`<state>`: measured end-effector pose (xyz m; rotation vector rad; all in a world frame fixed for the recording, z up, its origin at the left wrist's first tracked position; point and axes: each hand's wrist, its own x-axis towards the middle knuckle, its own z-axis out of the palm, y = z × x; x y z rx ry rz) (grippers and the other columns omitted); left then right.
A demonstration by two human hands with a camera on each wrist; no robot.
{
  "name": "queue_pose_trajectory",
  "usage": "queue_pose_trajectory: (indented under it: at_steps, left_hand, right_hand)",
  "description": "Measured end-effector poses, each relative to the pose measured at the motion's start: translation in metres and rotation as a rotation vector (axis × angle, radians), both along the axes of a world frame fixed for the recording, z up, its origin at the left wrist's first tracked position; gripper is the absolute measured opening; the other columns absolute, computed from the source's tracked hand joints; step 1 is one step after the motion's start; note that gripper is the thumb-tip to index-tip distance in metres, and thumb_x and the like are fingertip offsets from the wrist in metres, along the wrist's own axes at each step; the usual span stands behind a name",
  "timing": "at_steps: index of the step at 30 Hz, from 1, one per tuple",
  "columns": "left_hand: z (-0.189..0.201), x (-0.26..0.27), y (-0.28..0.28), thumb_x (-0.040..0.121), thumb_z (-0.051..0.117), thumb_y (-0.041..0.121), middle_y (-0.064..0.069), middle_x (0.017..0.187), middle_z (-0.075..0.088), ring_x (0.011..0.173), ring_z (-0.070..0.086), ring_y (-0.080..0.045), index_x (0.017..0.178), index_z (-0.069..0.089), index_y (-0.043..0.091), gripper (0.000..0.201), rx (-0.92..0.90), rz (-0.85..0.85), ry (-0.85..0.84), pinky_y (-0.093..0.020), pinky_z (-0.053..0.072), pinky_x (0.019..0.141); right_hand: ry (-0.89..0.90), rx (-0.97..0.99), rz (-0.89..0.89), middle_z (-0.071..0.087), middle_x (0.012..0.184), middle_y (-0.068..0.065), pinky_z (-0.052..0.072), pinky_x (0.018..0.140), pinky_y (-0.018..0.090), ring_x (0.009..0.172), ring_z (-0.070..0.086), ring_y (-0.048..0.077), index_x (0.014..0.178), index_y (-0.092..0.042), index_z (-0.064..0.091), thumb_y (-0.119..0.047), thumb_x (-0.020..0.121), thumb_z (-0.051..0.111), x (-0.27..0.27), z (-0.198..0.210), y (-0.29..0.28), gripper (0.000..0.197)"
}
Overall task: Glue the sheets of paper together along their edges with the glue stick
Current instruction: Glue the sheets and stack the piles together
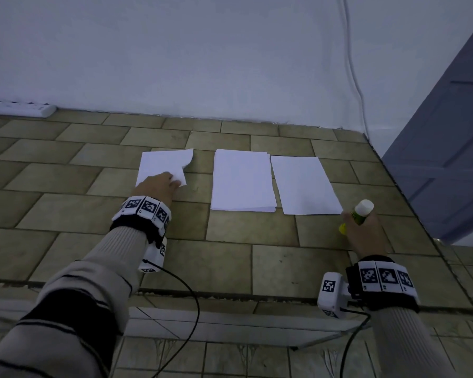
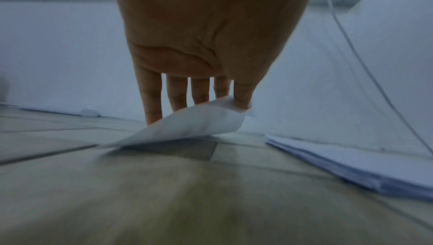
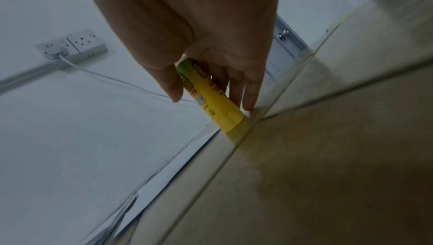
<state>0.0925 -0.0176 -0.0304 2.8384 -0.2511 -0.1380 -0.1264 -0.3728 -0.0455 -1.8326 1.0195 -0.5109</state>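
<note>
**Paper limp, glue stick rigid: grip points across the tiled surface**

Power strip (image 1: 19, 107) at the far left edge, against the wall, well clear of the work.

Left sheet (image 1: 163, 166) toward the far middle of the tiled surface (image 1: 271, 257), its right side curled up off the tiles. Left hand (image 1: 159, 185) pinching the near right corner, thumb (image 2: 242, 97) on one face and fingers (image 2: 153, 100) on the other, corner lifted and bowed. Thin, light and floppy by the look of it: likely to sag, crease or tear if dragged by one corner. Better taken close to an edge with a light pinch, or slid flat.

Stack of sheets (image 1: 242, 180) just right of it, lying flat, edges slightly fanned. Probably prone to shedding more than one sheet at a time; top sheet best peeled from a corner.

Single sheet (image 1: 305, 185) beside the stack, flat, near right corner close to the glue stick.

Glue stick (image 1: 359, 214) near the right edge of the surface, tilted, yellow base on the tiles, white cap on. Right hand (image 1: 362, 230) curled around the barrel, thumb (image 3: 171, 86) opposite the fingers (image 3: 251, 89). Hard, light, smooth plastic; likely slippery, so best gripped mid-barrel, leaving the cap free for removal.
</note>
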Motion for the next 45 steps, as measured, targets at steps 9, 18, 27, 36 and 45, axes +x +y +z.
queue_pose_trajectory:
  at_steps: [9, 18, 27, 36, 45]
  left_hand:
    - [0.06, -0.051, -0.035, 0.096, 0.059, 0.032, -0.001, 0.129, 0.06, 0.11, 0.057, -0.018, 0.136, 0.052, 0.021, 0.042, -0.352, -0.374, -0.035, -0.028, 0.04, 0.084]
    - [0.029, -0.104, -0.052, 0.092, 0.066, 0.03, 0.006, 0.139, 0.053, 0.127, 0.047, -0.009, 0.135, 0.057, 0.022, 0.045, -0.065, -0.882, 0.236, -0.004, 0.023, 0.096]
    - [-0.004, -0.119, -0.036, 0.084, 0.068, 0.034, 0.004, 0.154, 0.032, 0.144, 0.023, -0.015, 0.136, 0.052, 0.035, 0.055, 0.156, -1.001, 0.163, -0.038, 0.026, 0.116]
    - [-0.011, -0.13, -0.032, 0.094, 0.05, 0.049, 0.005, 0.152, 0.035, 0.138, 0.033, -0.012, 0.145, 0.04, 0.029, 0.055, 0.03, -0.747, 0.147, -0.031, 0.026, 0.115]
    - [-0.03, -0.147, -0.025, 0.05, -0.016, 0.095, 0.0, 0.164, 0.004, 0.15, 0.001, -0.018, 0.154, 0.017, 0.021, 0.131, 0.276, -0.549, 0.029, -0.046, 0.006, 0.121]
  right_hand:
    - [0.027, -0.03, 0.034, 0.052, 0.1, 0.015, 0.037, 0.079, 0.035, 0.098, 0.053, 0.034, 0.111, -0.003, 0.049, -0.017, 0.093, 0.057, 0.002, -0.005, -0.004, 0.025]
    - [0.072, -0.063, 0.049, 0.052, 0.1, 0.013, 0.036, 0.078, 0.033, 0.096, 0.053, 0.032, 0.119, -0.002, 0.049, -0.015, 0.092, 0.057, 0.001, -0.003, -0.004, 0.03]
    - [0.112, -0.098, 0.064, 0.057, 0.105, 0.021, 0.039, 0.077, 0.034, 0.096, 0.055, 0.034, 0.114, -0.002, 0.052, -0.012, 0.089, 0.06, 0.003, -0.008, -0.007, 0.028]
    - [0.096, -0.147, 0.207, 0.06, 0.12, 0.018, 0.036, 0.079, 0.029, 0.108, 0.055, 0.031, 0.126, -0.002, 0.053, -0.01, 0.089, 0.064, 0.0, 0.004, -0.001, 0.04]
    - [-0.03, -0.024, 0.54, 0.065, 0.103, 0.004, 0.055, 0.071, 0.034, 0.091, 0.065, 0.022, 0.106, -0.015, 0.055, -0.015, 0.078, 0.077, 0.003, 0.013, 0.04, 0.035]
